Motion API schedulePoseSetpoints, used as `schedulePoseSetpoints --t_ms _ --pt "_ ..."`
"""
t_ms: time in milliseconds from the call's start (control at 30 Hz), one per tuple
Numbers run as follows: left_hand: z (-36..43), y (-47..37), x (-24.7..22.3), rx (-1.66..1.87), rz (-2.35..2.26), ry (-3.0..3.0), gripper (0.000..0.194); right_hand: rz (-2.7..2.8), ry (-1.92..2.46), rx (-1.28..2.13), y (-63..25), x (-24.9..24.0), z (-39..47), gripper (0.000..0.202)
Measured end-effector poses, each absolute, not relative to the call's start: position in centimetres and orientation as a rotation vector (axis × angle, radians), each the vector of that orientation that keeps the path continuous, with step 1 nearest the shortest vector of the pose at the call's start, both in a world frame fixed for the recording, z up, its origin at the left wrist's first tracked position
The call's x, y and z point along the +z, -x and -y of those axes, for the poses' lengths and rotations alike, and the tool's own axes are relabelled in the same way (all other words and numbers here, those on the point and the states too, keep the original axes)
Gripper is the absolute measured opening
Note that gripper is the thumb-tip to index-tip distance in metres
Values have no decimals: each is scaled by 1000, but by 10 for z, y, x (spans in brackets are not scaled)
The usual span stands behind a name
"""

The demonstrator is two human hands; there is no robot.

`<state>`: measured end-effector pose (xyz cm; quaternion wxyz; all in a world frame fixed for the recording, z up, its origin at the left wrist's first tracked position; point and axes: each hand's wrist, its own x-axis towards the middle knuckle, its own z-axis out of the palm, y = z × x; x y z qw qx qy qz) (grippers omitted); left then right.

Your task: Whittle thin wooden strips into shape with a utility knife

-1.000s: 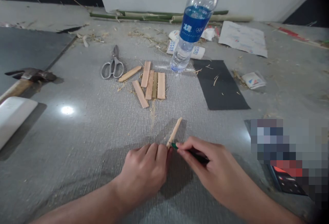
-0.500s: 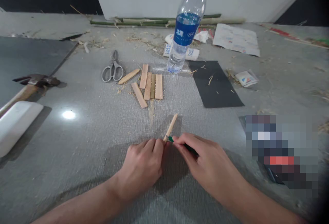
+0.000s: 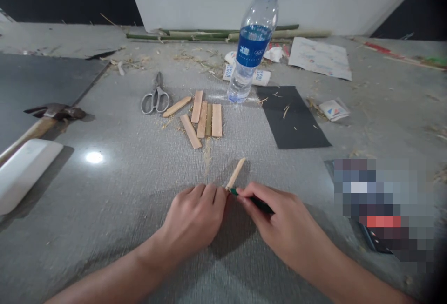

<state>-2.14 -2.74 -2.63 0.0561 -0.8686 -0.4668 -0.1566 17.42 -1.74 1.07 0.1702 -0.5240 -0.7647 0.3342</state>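
A narrow pale wooden strip (image 3: 236, 172) slants up and away from my left hand (image 3: 198, 215), whose fingers are closed round its near end. In my right hand (image 3: 275, 211) is a slim green-handled tool (image 3: 260, 204), pinched between thumb and fingers. Its tip touches or nearly touches the strip beside my left knuckles; the blade itself is too small to make out. Beyond the hands lie several short wooden pieces (image 3: 217, 120), some side by side, with shavings around them.
Grey scissors (image 3: 155, 100) lie left of the wooden pieces. A water bottle (image 3: 252, 45) stands behind, beside a black sheet (image 3: 293, 118). At the left are a hammer (image 3: 38, 124) and a white block (image 3: 30, 171). A blurred-out object (image 3: 380, 206) lies at the right.
The view has shifted slightly, so the surroundings appear a little lower. Both hands stay closed on the strip and the green tool, and the strip appears slightly farther right.
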Motion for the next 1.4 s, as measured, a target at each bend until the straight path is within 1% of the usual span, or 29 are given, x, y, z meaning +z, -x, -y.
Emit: schedulePoseSetpoints --t_ms 167,333,433,467,567,733,800,933,1100,1300,1400 --pt "26 24 -34 -540 1361 2714 19 2162 1465 983 -173 13 17 12" --pt "25 27 -37 -639 1292 2764 22 2219 1451 920 -173 12 20 14" --pt "30 24 -33 -689 1241 2773 24 2254 1508 785 -179 6 13 16" --pt "33 22 -31 -706 1210 2779 24 2237 1561 688 -182 5 9 16" --pt "41 17 -25 -754 1155 2791 26 2169 1641 575 -191 6 -3 12" --pt "43 16 -24 -792 1342 2705 27 2041 1641 390 -193 20 -3 8" --pt "41 17 -26 -782 1395 2683 28 2068 1580 457 -189 22 4 7" --pt "41 18 -28 -743 1437 2661 28 2175 1463 742 -183 17 20 7" --pt "42 17 -29 -699 1414 2667 28 2184 1433 925 -180 11 23 9" --pt "40 17 -29 -692 1377 2686 29 2125 1477 1034 -177 12 20 11" --pt "41 17 -27 -702 1357 2684 30 2154 1501 967 -179 11 17 13"
